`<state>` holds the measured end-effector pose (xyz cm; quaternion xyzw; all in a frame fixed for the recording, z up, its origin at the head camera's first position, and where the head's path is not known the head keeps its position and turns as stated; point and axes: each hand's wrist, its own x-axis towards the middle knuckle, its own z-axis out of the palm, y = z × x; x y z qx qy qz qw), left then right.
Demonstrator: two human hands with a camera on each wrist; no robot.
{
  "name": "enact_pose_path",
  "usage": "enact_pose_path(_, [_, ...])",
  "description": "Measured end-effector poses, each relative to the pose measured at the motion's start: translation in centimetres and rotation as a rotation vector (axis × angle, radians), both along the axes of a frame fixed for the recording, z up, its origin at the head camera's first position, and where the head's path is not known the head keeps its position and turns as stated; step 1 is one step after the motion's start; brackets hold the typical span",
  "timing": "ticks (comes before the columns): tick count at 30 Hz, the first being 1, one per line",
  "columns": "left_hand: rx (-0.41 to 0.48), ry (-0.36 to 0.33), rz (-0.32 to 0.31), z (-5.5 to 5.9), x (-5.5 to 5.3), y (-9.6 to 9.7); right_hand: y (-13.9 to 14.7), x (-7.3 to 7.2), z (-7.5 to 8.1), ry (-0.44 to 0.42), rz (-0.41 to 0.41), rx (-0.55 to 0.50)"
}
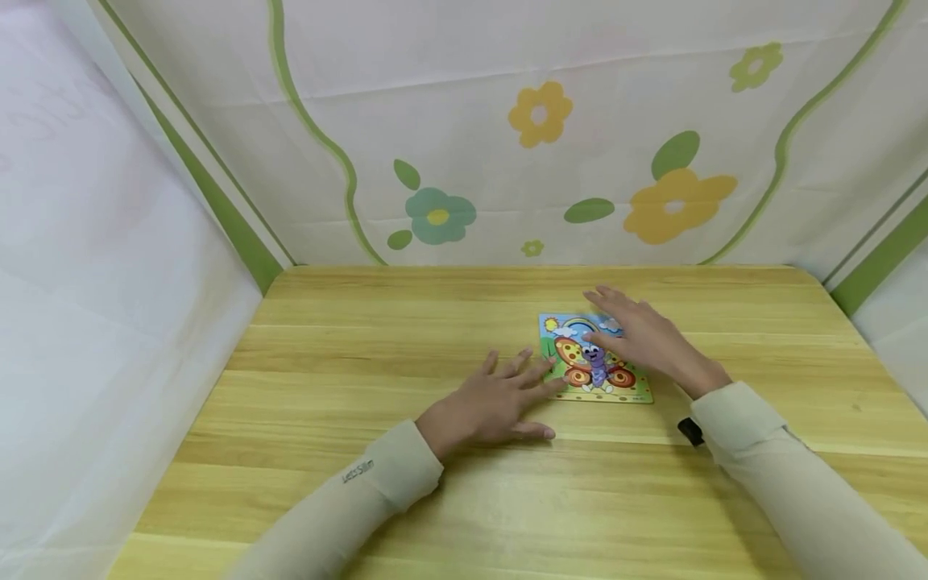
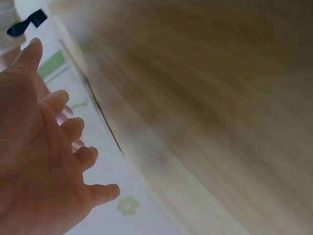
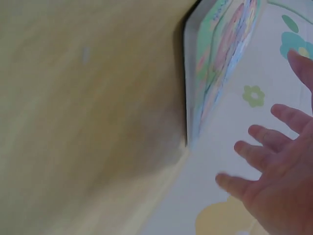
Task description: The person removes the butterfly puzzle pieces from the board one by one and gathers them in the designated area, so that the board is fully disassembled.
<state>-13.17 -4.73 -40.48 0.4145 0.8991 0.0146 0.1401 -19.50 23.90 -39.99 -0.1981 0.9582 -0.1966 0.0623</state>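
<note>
A square butterfly picture board (image 1: 598,379) lies flat on the table, right of the middle. Its bright print has a purple-bodied butterfly with red and orange wings, a sun and a rainbow. My left hand (image 1: 493,403) is spread with straight fingers, two fingertips overlapping the board's left edge; whether they touch it I cannot tell. Over the upper right corner hovers my right hand (image 1: 645,334), its fingers extended and hiding part of the print. In the right wrist view the board (image 3: 222,58) stands apart from the fingers (image 3: 259,152). Neither hand holds anything.
The wooden table (image 1: 326,362) ends at the back against a white cloth wall (image 1: 464,48) printed with flowers. Similar white panels rise on the left (image 1: 94,282) and right. A small black item (image 1: 691,431) is by the right cuff.
</note>
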Motion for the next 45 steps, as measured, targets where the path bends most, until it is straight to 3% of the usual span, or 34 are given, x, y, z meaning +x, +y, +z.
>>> enact_pose_path(7, [-0.057, 0.004, -0.062, 0.1, 0.2, 0.7, -0.6, -1.0, -0.5, -0.108, 0.053, -0.135])
enact_pose_path(16, [-0.140, 0.060, -0.126, -0.4, 0.1, 0.6, -1.5, -2.0, -1.0, -0.159, 0.078, -0.189])
enact_pose_path(28, [-0.220, 0.153, -0.187, -0.9, 0.0, 0.8, -2.4, -2.8, -1.4, -0.160, 0.056, -0.237])
enact_pose_path(36, [-0.204, 0.151, -0.202, -1.3, 0.0, 0.5, -2.7, -3.2, -1.9, -0.165, 0.069, -0.233])
enact_pose_path(45, [-0.187, 0.151, -0.196, -1.3, 0.0, 0.3, -3.2, -3.7, -2.3, -0.115, 0.109, -0.189])
